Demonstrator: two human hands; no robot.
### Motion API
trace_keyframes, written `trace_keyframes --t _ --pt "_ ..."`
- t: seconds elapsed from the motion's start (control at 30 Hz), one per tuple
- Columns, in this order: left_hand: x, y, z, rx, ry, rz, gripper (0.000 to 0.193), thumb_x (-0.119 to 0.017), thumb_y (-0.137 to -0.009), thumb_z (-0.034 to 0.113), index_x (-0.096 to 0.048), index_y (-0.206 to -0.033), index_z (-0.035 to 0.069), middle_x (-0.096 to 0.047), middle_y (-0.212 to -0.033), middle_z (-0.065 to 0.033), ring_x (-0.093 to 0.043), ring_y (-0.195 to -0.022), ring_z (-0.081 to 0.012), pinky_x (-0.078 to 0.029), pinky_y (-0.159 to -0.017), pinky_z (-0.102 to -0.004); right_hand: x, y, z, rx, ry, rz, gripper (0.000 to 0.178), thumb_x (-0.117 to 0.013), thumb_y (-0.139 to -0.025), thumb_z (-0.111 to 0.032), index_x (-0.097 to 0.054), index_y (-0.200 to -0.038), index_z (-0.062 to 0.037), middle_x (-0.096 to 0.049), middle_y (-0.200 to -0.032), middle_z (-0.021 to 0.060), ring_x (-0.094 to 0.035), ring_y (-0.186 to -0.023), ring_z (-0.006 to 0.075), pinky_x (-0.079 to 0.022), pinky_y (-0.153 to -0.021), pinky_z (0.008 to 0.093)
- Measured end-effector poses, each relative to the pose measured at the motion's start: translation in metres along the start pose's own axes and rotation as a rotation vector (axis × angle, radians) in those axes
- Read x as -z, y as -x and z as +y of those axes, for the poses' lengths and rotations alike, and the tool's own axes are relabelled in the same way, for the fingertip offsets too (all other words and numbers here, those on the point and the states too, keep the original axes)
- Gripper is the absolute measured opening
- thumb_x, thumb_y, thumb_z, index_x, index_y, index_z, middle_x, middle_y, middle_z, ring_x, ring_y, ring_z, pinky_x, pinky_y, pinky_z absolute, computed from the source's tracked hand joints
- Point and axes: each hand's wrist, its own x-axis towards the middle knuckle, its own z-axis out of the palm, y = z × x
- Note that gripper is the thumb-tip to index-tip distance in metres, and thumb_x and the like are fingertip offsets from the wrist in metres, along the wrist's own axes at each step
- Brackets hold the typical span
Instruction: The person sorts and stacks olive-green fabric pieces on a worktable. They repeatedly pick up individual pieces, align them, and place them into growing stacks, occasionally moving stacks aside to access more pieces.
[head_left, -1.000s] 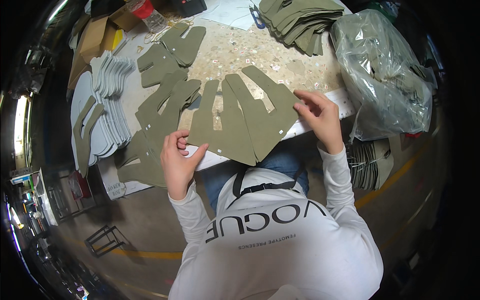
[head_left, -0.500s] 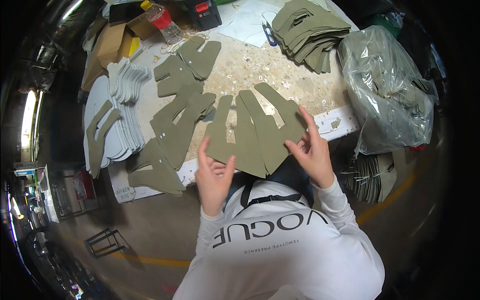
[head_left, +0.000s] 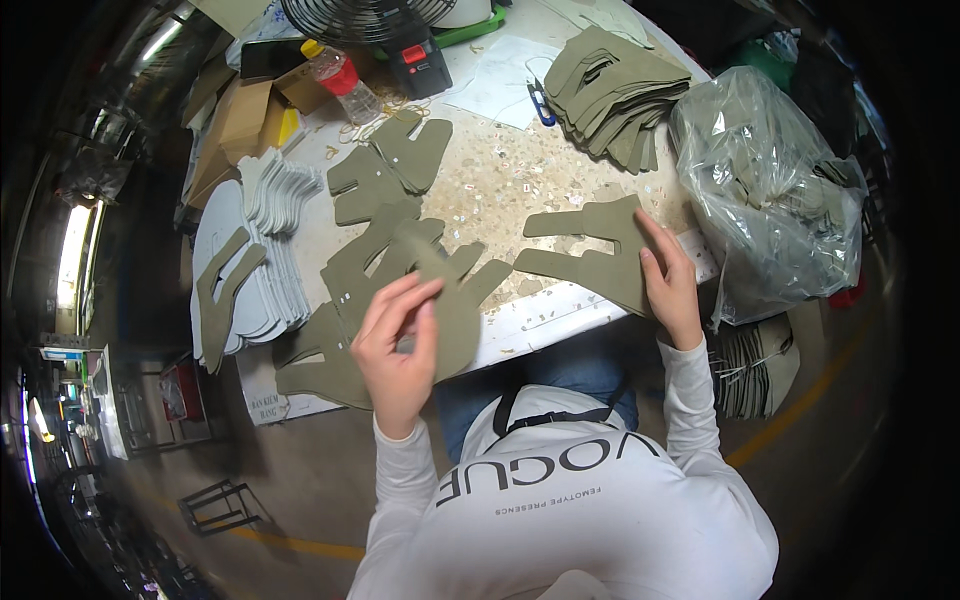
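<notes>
My left hand point(head_left: 398, 335) is closed, thumb and fingers together, at the near left of the table. An olive two-pronged cut-out piece point(head_left: 455, 325) is at its fingertips, partly hidden by the hand and smeared by motion. My right hand point(head_left: 675, 285) grips the right edge of another olive cut-out piece point(head_left: 622, 255), whose two prongs point left over the table's near edge. Left of my left hand, more olive cut-out pieces point(head_left: 318, 350) overlap in a loose row. Farther back lie similar olive pieces point(head_left: 372, 175), with small white marks on some.
Stacked pale grey pieces point(head_left: 265, 290) stand at the left. Behind are a cardboard box point(head_left: 240, 125), a bottle point(head_left: 345, 85), a fan point(head_left: 365, 15) and a black battery pack point(head_left: 420, 68). A blue snipper point(head_left: 542, 105) lies beside an olive stack point(head_left: 615, 95). A clear plastic bag point(head_left: 765, 200) bulges at right.
The two pieces that lay side by side are now apart. My left hand has gone left with one; my right hand has moved right, and its piece has turned, prongs leftward.
</notes>
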Motion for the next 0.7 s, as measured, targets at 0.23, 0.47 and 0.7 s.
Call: trace_keyframes --t 0.23,0.47,0.7 --pt "-0.011 -0.020 0.039 -0.159 0.247 -0.243 0.030 -0.063 -0.085 -0.003 -0.071 -0.114 0.003 -0.067 -0.114 -0.0162 -0.068 -0.088 -0.0154 -0.056 -0.071 -0.0252 0.037 -0.026 -0.012 -0.151 -0.361 -0.152 0.038 -0.050 -0.094 -0.001 -0.058 -0.131 0.0013 -0.062 -0.125 0.0107 -0.057 -0.114 0.0166 -0.041 -0.100 0.0266" --pt "0.013 -0.004 -0.032 0.204 0.188 -0.245 0.031 -0.061 -0.086 -0.005 -0.068 -0.116 -0.001 -0.065 -0.114 -0.0134 -0.064 -0.077 -0.0094 -0.054 -0.068 -0.0225 0.079 -0.053 -0.068 -0.175 -0.513 -0.126 0.038 -0.048 -0.098 -0.005 -0.056 -0.135 0.0011 -0.058 -0.132 0.0104 -0.056 -0.115 0.0134 -0.042 -0.100 0.0248" --pt "0.017 0.062 -0.053 0.355 -0.126 -0.049 0.031 -0.061 -0.087 -0.004 -0.066 -0.117 -0.002 -0.065 -0.098 -0.0107 -0.065 -0.073 -0.0129 -0.054 -0.066 -0.0245 0.036 -0.052 -0.116 0.070 -0.484 -0.406 0.041 -0.048 -0.094 -0.001 -0.056 -0.134 0.0032 -0.057 -0.127 0.0120 -0.053 -0.116 0.0167 -0.037 -0.101 0.0261"
